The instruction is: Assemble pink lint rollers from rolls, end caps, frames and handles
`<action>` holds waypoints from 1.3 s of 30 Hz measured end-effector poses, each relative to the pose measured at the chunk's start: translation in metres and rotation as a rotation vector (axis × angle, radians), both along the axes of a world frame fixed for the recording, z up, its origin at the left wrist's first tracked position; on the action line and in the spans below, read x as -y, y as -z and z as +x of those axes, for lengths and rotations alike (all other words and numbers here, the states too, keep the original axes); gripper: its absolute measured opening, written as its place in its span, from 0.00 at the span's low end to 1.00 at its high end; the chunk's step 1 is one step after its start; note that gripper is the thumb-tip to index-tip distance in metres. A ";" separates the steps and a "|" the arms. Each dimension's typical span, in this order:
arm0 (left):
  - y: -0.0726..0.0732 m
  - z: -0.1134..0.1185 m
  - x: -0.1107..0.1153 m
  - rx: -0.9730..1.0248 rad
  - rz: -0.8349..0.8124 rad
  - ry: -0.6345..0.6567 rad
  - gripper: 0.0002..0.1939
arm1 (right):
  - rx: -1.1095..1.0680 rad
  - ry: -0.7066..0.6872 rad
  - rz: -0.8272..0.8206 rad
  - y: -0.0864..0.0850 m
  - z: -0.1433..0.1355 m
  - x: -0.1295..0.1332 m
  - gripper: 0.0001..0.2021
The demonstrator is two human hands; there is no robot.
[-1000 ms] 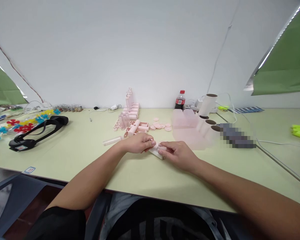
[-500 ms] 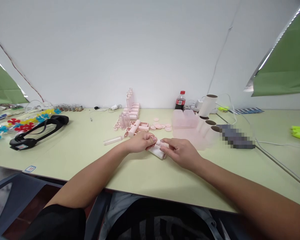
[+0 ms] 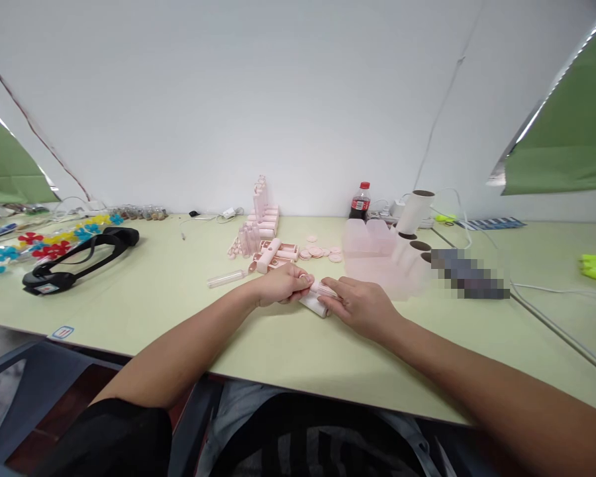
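Note:
Both my hands meet over the table (image 3: 258,338), close to its front edge. The thumb and fingers of my left hand (image 3: 284,283) are pinched together at the pale pink end of a small clear tube (image 3: 324,289). From the other side my right hand (image 3: 362,306) grips the tube's body, its fingers partly covering it. Directly beneath lies a white-and-pink rounded case (image 3: 314,305), its far part hidden by the hands. Pink case parts (image 3: 281,252) are heaped just beyond my left hand, and a separate clear tube (image 3: 226,278) lies to their left.
Pink discs (image 3: 316,252) lie scattered behind the hands. Upright clear tubes (image 3: 249,238) and stacked pink cases (image 3: 265,222) stand further back. To the right are translucent pink boxes (image 3: 368,240), a cola bottle (image 3: 360,202) and white rolls (image 3: 415,213). A black headset (image 3: 82,258) lies left.
My right fingers have tilted and closed a little further over the clear tube. My left hand keeps its pinch. The whole view has shifted slightly.

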State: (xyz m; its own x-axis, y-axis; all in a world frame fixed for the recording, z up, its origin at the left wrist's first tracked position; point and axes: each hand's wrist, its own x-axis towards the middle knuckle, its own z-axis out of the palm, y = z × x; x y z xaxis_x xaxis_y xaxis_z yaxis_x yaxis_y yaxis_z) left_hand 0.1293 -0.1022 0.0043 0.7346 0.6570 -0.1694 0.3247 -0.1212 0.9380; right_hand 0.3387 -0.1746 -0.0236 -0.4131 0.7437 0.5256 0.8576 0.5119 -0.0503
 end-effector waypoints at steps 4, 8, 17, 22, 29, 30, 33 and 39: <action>-0.003 0.000 0.001 -0.007 -0.084 -0.012 0.23 | -0.009 0.002 0.017 0.002 -0.002 0.000 0.19; -0.014 -0.005 0.003 -0.022 0.065 -0.027 0.24 | -0.202 -0.045 -0.043 -0.002 -0.009 0.000 0.18; -0.017 -0.013 -0.010 0.157 0.077 -0.161 0.23 | -0.880 -0.014 -0.209 -0.020 -0.001 -0.001 0.18; -0.009 -0.009 -0.007 0.066 0.687 -0.324 0.15 | -0.949 -0.019 -0.211 -0.017 -0.002 -0.003 0.18; -0.012 0.011 0.030 -0.282 1.259 -0.070 0.14 | -0.958 -0.122 -0.297 -0.006 -0.013 0.000 0.21; -0.012 0.013 0.031 -0.311 1.223 -0.065 0.13 | -0.981 -0.152 -0.317 -0.003 -0.013 -0.001 0.22; -0.009 0.010 0.025 -0.230 1.094 -0.183 0.12 | -0.976 -0.183 -0.361 0.003 -0.012 -0.005 0.28; -0.003 -0.003 0.004 0.160 0.948 -0.460 0.17 | -0.336 -0.150 -0.452 0.003 -0.014 -0.002 0.30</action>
